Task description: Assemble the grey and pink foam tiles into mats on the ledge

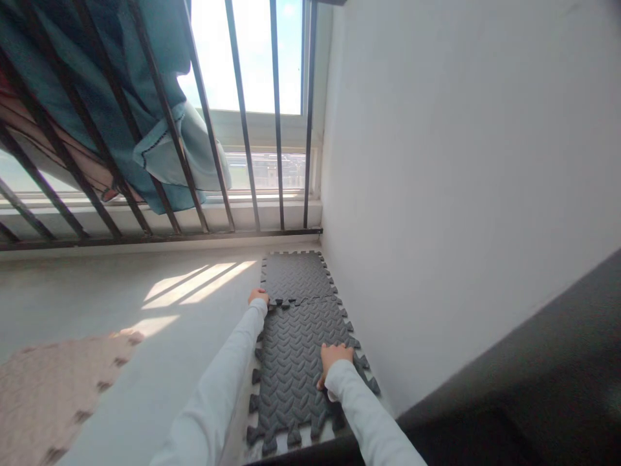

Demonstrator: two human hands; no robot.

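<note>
Two dark grey interlocking foam mat tiles lie end to end along the wall, both with a raised tread pattern. The far tile (294,275) reaches almost to the railing; the near tile (291,369) comes toward me. Along their seam, dark tabs show in a gap at the left, while the right part looks closed. My left hand (259,296) is closed at the near tile's far left corner, its fingertips partly hidden. On the near tile's right side, my right hand (336,356) rests palm down, thumb apart from the bent fingers.
A white wall (436,162) borders the tiles on the right. Metal railing bars (242,116) stand ahead before a window, with blue cloth (165,149) behind them. A beige foam mat (63,388) lies at left on the pale floor (194,349). Something dark fills the lower right.
</note>
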